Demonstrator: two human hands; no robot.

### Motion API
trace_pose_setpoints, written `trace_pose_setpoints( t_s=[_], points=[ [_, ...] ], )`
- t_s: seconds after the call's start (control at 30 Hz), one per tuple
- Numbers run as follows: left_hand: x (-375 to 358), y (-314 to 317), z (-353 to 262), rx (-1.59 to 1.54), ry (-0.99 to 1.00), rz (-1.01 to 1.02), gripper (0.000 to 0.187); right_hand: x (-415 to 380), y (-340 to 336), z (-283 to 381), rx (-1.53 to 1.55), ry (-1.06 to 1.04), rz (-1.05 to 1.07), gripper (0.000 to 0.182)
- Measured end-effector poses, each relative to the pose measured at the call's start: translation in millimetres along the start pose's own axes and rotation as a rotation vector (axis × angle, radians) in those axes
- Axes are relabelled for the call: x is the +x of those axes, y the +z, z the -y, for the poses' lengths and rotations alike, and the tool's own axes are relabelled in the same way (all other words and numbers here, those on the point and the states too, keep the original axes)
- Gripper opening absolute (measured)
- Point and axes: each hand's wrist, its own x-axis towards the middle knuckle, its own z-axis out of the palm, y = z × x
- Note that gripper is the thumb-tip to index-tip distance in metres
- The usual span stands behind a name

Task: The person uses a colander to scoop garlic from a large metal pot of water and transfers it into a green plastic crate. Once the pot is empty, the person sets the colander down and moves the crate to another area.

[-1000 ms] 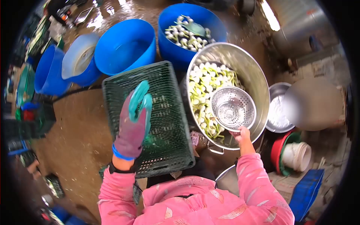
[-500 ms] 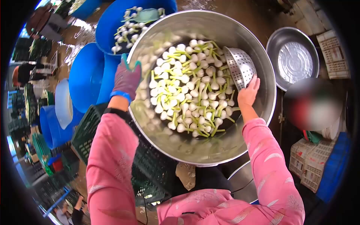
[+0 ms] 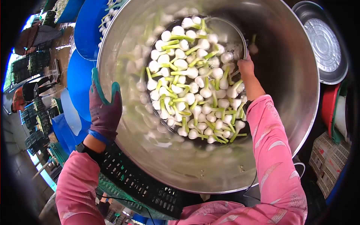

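Many white garlic bulbs (image 3: 193, 99) with short green stems lie in water inside a large metal pot (image 3: 279, 123). My bare right hand (image 3: 246, 67) reaches into the pot and holds the rim of a metal colander (image 3: 240, 33). The colander is tipped down among the bulbs, mostly under water, and my right fingers are partly hidden behind its edge. At the pot's left rim is my left hand (image 3: 106, 108), in a purple and teal glove. Its thumb and forefinger stand apart, and nothing shows between them.
Blue tubs (image 3: 79, 84) stand left of the pot, one with more garlic. A dark plastic crate (image 3: 138, 180) sits below the pot's near left side. To the right are a shallow metal basin (image 3: 323, 43), a red tub (image 3: 330, 108) and a pale crate (image 3: 328, 161). People work at the far left.
The colander has gone from standing against the pot's right wall to dipping among the bulbs, with my right hand on its rim. My view has moved closer; my left thumb and forefinger remain apart.
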Motion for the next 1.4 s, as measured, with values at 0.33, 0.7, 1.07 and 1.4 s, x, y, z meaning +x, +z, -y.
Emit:
trace_pose_setpoints(
  t_s=[0.33,0.7,1.07,1.4],
  points=[
    [11.8,4.1,1.6,0.100,0.081,0.016,0.060,-52.5,91.6,-41.9,0.224,0.266,0.364,0.046],
    [9.1,0.0,0.1,0.034,-0.004,0.051,0.059,-141.9,89.8,-88.8,0.074,0.710,0.486,0.019],
    [-1.4,2.7,-7.5,0.064,0.061,-0.041,0.053,-191.7,58.7,-96.1,0.672,0.908,0.476,0.026],
    [2.5,-10.9,-9.9,0.047,-0.045,-0.010,0.066,-213.9,-45.1,66.2,0.589,0.732,0.319,0.016]
  ],
)
